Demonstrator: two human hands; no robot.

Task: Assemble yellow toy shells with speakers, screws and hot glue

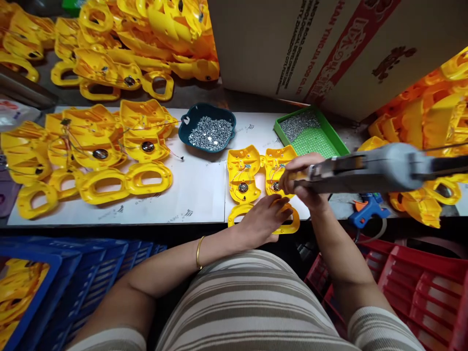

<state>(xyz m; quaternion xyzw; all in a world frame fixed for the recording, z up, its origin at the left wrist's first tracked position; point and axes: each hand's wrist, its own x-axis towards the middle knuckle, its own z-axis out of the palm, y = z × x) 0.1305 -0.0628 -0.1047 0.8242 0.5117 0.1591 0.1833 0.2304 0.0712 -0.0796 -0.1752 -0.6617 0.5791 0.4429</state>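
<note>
My right hand (309,183) is wrapped round the front of a grey electric screwdriver (369,168), which lies across the view from the right. Its tip is hidden by my fingers, over a yellow plastic shell half (281,158) with wires and a round metal speaker. My left hand (260,222) grips the same shell at its loop handle, fingers on top. Just left of it lies a second yellow shell half (243,168), open side up, with a similar speaker and wires. Whether the screwdriver's tip touches a screw cannot be seen.
A dark teal bowl (183,134) and a green tray (331,139) hold small metal screws. More yellow shells (91,129) lie left, with heaps behind and right. A cardboard box (256,53) stands behind. A blue glue gun (371,209) lies right; blue (91,273) and red crates (420,287) flank me.
</note>
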